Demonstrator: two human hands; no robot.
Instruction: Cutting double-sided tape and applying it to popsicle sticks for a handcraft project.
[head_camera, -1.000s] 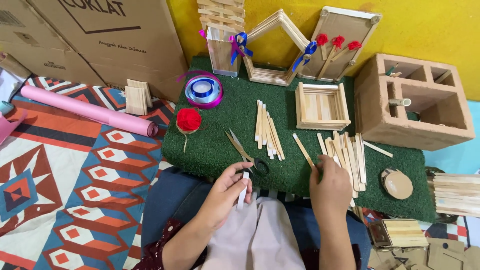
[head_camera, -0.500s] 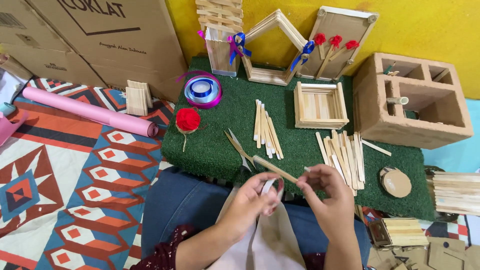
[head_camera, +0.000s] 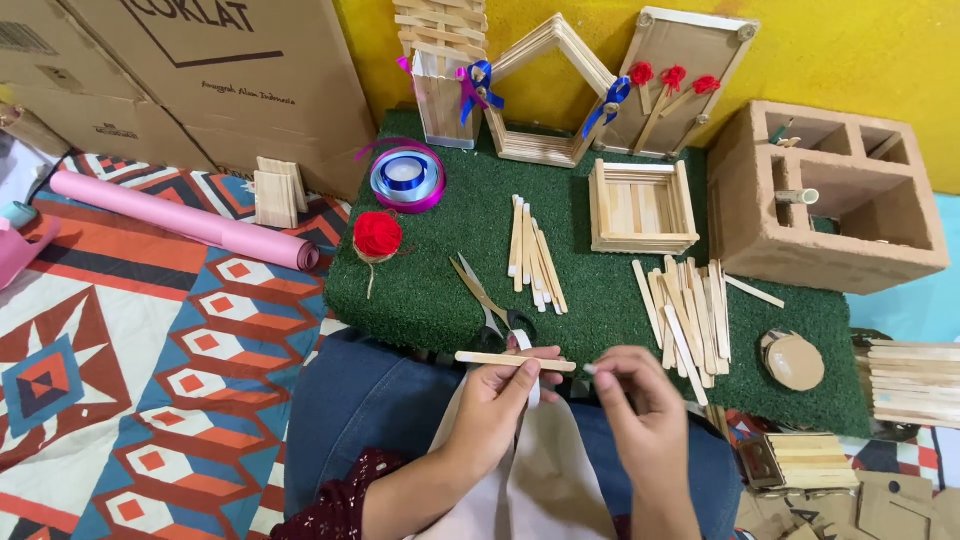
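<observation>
The left hand (head_camera: 495, 400) pinched a flat pale wooden craft stick (head_camera: 515, 361) level above the lap, just before the green turf mat (head_camera: 440, 290). The right hand (head_camera: 640, 400), fingers curled together, seemed empty. Joining looked underway; steady alignment seemed needed next.

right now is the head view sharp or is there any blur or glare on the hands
Head view: evenly lit, no glare, soft shadows only; the left hand and its wooden stick are sharp, the right hand slightly soft at the fingertips; the green mat and scissors are crisp.
</observation>
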